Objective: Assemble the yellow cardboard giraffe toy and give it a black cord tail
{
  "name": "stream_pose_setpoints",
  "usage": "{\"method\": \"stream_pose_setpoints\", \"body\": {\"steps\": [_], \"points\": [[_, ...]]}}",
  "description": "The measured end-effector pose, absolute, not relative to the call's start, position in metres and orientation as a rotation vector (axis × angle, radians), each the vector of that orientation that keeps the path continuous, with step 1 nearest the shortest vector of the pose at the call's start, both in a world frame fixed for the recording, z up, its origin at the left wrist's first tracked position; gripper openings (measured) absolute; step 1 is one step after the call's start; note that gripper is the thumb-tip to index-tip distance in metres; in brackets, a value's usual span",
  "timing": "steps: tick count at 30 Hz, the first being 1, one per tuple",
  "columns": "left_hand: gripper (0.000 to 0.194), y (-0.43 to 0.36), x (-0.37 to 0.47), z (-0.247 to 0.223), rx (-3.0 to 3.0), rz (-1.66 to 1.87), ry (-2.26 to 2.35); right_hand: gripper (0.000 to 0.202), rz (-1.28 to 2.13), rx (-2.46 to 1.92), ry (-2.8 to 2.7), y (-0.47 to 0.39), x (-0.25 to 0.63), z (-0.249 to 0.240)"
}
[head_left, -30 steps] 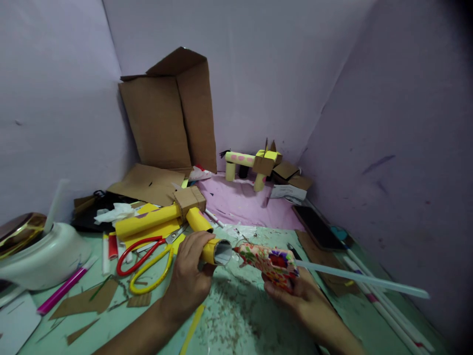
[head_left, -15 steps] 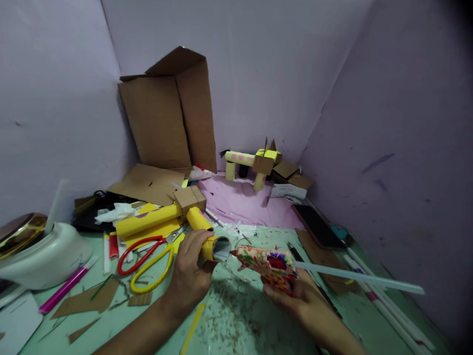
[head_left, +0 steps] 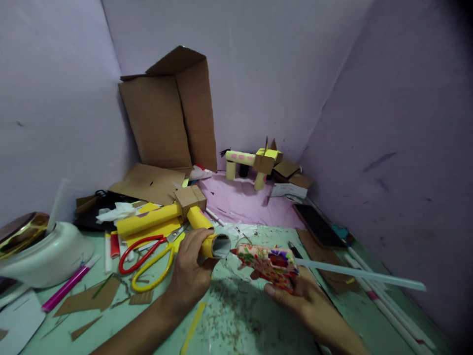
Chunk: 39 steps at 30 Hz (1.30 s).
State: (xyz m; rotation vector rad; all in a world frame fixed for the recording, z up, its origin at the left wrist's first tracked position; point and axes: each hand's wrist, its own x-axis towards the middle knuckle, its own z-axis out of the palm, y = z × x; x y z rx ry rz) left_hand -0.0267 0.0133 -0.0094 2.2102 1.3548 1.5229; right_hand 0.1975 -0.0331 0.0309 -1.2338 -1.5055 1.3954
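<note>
My left hand point(head_left: 194, 266) is closed around a short yellow paper-covered cardboard tube point(head_left: 214, 246), its open end turned to the right. My right hand point(head_left: 291, 296) grips a glue gun point(head_left: 264, 261) covered in a colourful pattern. The gun's red nozzle points left at the tube's rim, touching it or very close. A long translucent glue stick point(head_left: 364, 274) sticks out of the gun's back end. Just behind the left hand lie another yellow tube point(head_left: 199, 218), a longer yellow tube point(head_left: 150, 220) and a small cardboard box point(head_left: 190, 198).
Red-and-yellow scissors point(head_left: 153, 271), a magenta marker point(head_left: 66, 287) and cardboard scraps point(head_left: 90, 296) lie at left, beside a white pot point(head_left: 51, 256). A cardboard animal figure point(head_left: 244, 158) stands at the back. On the right are a phone point(head_left: 320, 227) and white sticks point(head_left: 391, 310).
The glue gun stays at the tube's rim, barely shifted. Fingers of my right hand under the gun have moved slightly. The left hand and tube hold nearly still.
</note>
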Motion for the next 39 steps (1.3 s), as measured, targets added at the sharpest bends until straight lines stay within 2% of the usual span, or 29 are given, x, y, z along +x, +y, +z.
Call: {"method": "stream_pose_setpoints", "body": {"steps": [3,9,28,39], "points": [[0.038,0.0127,-0.0259,-0.0077,2.163,1.506,1.386,0.045,1.352,-1.207,-1.497,-0.0331,0.1979,0.0305],[0.037,0.0132,-0.0257,-0.0086,2.123,1.497,1.401,0.033,1.341,-1.274,-1.572,-0.0341,0.2013,0.0280],[0.038,0.0135,-0.0256,-0.0098,2.175,1.513,1.355,0.032,1.406,-1.248,-1.595,-0.0367,0.1958,0.0222],[0.040,0.0135,-0.0253,-0.0125,2.212,1.526,1.344,0.024,1.403,-1.279,-1.593,-0.0391,0.1940,0.0220]]}}
